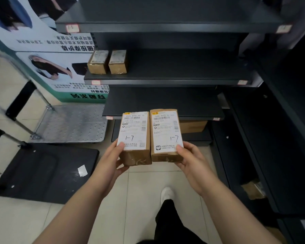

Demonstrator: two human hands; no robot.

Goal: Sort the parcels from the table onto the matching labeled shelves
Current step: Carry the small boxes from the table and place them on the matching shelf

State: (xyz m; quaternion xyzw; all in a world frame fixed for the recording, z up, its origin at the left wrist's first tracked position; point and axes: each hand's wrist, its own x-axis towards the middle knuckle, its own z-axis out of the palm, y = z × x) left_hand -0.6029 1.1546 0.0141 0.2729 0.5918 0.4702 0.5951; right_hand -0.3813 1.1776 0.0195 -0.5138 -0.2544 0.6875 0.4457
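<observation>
My left hand [111, 161] grips a small brown parcel [135, 136] by its near end; its white label reads "1-7". My right hand [190, 159] holds a second brown parcel [164, 132], also hand-marked "1-7", side by side with the first. Both are held in front of a dark metal shelving unit [165, 80] with small labels on its shelf edges. Two similar parcels [106, 61] stand at the left end of the middle shelf. Another brown box [194, 125] sits on a lower shelf behind the held parcels.
A metal platform trolley [70, 124] and a black flat cart [44, 171] stand on the tiled floor to the left. A printed poster board [56, 55] leans beside the shelves. A second dark shelf unit [271, 138] runs along the right, holding a torn box [253, 189].
</observation>
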